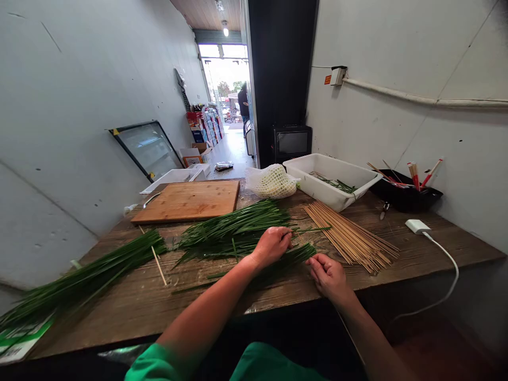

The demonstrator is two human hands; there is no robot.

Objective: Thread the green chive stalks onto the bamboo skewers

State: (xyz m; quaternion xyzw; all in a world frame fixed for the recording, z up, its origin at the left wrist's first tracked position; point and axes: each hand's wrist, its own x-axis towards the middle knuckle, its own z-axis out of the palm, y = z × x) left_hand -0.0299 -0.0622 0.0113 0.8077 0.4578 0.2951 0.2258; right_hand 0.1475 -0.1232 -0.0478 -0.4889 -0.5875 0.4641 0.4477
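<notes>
My left hand [273, 242] is closed in a pinch above the table, with a strand of green garlic chives [311, 229] sticking out past its fingertips. To its right, my right hand [327, 272] is also pinched shut. A thin bamboo skewer [351, 340] runs from under that hand down past the table edge, its upper part hidden by the fingers. Between and below the hands lies a small bunch of chives [296, 255]. A larger chive pile [234, 225] lies behind my left hand. Many skewers [351, 235] are spread to the right.
Another chive bundle [91, 270] lies left, beside a loose skewer [159, 265]. At the back are a cutting board [190, 201], a foam-netted item [272, 181] and a white bin [333, 198]. A black tray [420, 198] and a white charger [417, 226] sit right.
</notes>
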